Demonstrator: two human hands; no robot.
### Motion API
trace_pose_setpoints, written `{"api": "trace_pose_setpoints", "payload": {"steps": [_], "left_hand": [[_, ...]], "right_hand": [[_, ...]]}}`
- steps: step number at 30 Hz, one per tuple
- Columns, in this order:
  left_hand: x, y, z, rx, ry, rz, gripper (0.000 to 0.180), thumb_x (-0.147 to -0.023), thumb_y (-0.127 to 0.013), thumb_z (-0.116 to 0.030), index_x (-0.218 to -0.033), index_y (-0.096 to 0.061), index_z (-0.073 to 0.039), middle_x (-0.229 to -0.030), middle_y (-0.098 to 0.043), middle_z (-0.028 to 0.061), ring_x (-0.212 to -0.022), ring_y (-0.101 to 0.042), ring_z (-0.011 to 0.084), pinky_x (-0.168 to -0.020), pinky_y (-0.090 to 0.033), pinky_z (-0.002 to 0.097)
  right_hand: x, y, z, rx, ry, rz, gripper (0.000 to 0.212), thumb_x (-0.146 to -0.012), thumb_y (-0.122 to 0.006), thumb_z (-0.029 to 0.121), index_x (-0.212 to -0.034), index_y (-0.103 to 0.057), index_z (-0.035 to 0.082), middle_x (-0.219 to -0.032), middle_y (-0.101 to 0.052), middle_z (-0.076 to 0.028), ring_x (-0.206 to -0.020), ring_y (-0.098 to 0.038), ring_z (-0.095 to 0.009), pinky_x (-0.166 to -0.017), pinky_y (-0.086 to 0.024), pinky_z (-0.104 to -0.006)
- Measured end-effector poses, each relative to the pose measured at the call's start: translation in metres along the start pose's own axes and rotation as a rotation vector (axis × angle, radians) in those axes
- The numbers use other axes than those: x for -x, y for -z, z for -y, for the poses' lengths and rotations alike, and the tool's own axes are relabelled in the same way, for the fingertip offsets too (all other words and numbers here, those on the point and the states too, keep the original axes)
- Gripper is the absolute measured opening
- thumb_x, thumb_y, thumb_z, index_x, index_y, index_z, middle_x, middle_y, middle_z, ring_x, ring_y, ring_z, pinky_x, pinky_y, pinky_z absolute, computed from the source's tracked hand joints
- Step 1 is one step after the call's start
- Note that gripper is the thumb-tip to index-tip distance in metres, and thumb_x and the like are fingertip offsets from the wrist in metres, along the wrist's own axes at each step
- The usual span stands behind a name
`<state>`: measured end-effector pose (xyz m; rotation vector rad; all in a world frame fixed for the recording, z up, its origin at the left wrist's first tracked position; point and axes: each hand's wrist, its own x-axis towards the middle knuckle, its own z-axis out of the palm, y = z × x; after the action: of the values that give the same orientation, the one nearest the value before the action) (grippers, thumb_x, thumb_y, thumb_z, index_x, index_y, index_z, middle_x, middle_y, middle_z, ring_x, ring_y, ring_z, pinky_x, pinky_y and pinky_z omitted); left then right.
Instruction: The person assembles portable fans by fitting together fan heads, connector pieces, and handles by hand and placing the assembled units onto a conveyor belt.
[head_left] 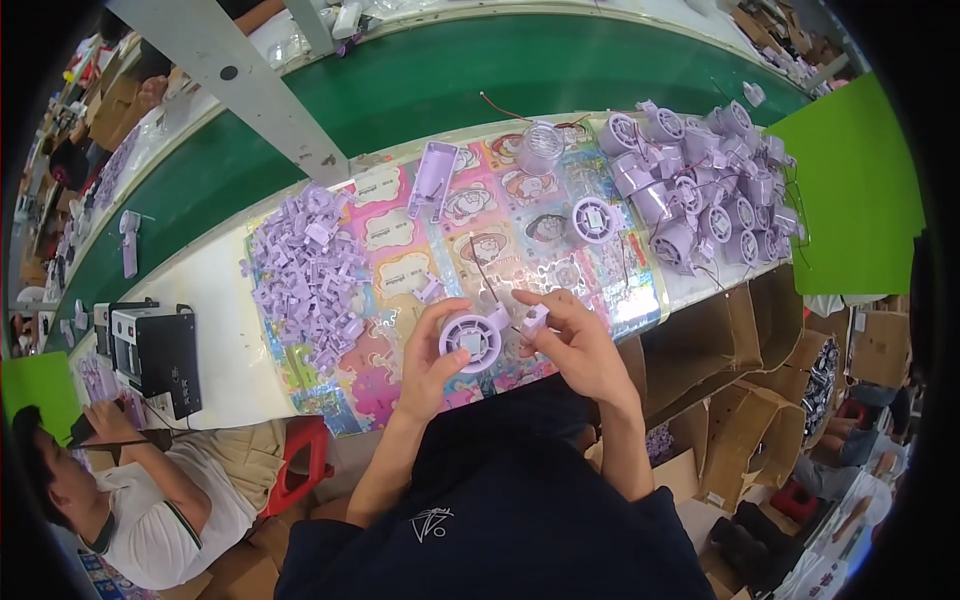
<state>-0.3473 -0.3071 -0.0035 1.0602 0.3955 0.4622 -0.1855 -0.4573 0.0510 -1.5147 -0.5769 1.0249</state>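
Observation:
My left hand (pixel 427 362) is closed round a light purple round fan housing (pixel 484 328), its spoked open face turned up toward me. Between the thumb and fingers of my right hand (pixel 585 350) is a small light purple plastic bracket (pixel 534 318), close beside the housing's short neck. A thin dark wire (pixel 483 268) rises from the neck area. Just beyond my left hand a loose small purple bracket (pixel 429 288) lies on the patterned mat. Farther off stand another round housing (pixel 595 220) and a long purple shell (pixel 434 180).
Left on the table is a heap of small purple brackets (pixel 308 270); at the right, a pile of wired fan housings (pixel 700 185). A green conveyor belt (pixel 420 85) runs behind, with a grey post (pixel 240 80). Cardboard boxes (pixel 690 350) stand lower right. A co-worker (pixel 150 500) sits at left.

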Motion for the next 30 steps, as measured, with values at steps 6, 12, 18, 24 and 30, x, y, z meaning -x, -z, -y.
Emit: {"api": "trace_pose_setpoints", "payload": {"steps": [6, 12, 18, 24, 30], "left_hand": [[0.000, -0.005, -0.003, -0.025, 0.026, 0.159, 0.061, -0.082, -0.074, -0.018, -0.135, -0.051, 0.000, -0.130, -0.057, 0.0119, -0.119, -0.057, 0.0202, -0.103, -0.044, 0.0350], [-0.008, -0.011, -0.003, 0.051, 0.097, 0.190, 0.042, -0.087, -0.070, -0.013, -0.124, -0.053, -0.002, -0.130, -0.059, 0.0139, -0.118, -0.057, 0.0214, -0.103, -0.045, 0.0344], [-0.014, -0.034, -0.007, -0.297, 0.054, 0.134, 0.023, -0.096, -0.064, -0.007, -0.118, -0.061, 0.000, -0.112, -0.063, 0.0067, -0.106, -0.059, 0.0129, -0.094, -0.047, 0.0282], [-0.012, -0.030, 0.006, -0.183, -0.053, 0.009, 0.015, -0.095, -0.064, -0.004, -0.107, -0.067, 0.003, -0.105, -0.064, 0.0077, -0.100, -0.060, 0.0139, -0.090, -0.047, 0.0278], [-0.009, -0.030, 0.007, -0.133, -0.141, -0.042, 0.008, -0.094, -0.063, -0.001, -0.100, -0.066, 0.004, -0.104, -0.064, 0.0095, -0.098, -0.060, 0.0158, -0.088, -0.046, 0.0285]], "right_hand": [[-0.008, 0.006, -0.015, 0.081, -0.029, 0.049, 0.032, -0.094, -0.072, 0.006, -0.125, -0.067, -0.001, -0.101, -0.053, 0.000, -0.086, -0.060, -0.009, -0.071, -0.047, -0.0244], [-0.001, 0.003, -0.009, 0.216, 0.179, -0.069, 0.025, -0.084, -0.083, 0.016, -0.098, -0.074, -0.002, -0.080, -0.053, -0.002, -0.066, -0.050, -0.009, -0.058, -0.041, -0.0267], [0.003, -0.004, -0.009, 0.283, 0.189, -0.156, 0.024, -0.080, -0.085, 0.014, -0.094, -0.073, -0.002, -0.081, -0.055, -0.003, -0.063, -0.051, -0.010, -0.057, -0.042, -0.0263], [0.000, -0.001, -0.010, 0.112, 0.189, -0.054, 0.024, -0.081, -0.084, 0.012, -0.099, -0.074, 0.001, -0.086, -0.057, -0.002, -0.070, -0.051, -0.009, -0.064, -0.041, -0.0247], [-0.006, -0.012, -0.022, 0.007, 0.258, -0.015, 0.016, -0.085, -0.079, 0.010, -0.094, -0.068, 0.001, -0.086, -0.052, -0.001, -0.073, -0.047, -0.008, -0.064, -0.038, -0.0241]]}}
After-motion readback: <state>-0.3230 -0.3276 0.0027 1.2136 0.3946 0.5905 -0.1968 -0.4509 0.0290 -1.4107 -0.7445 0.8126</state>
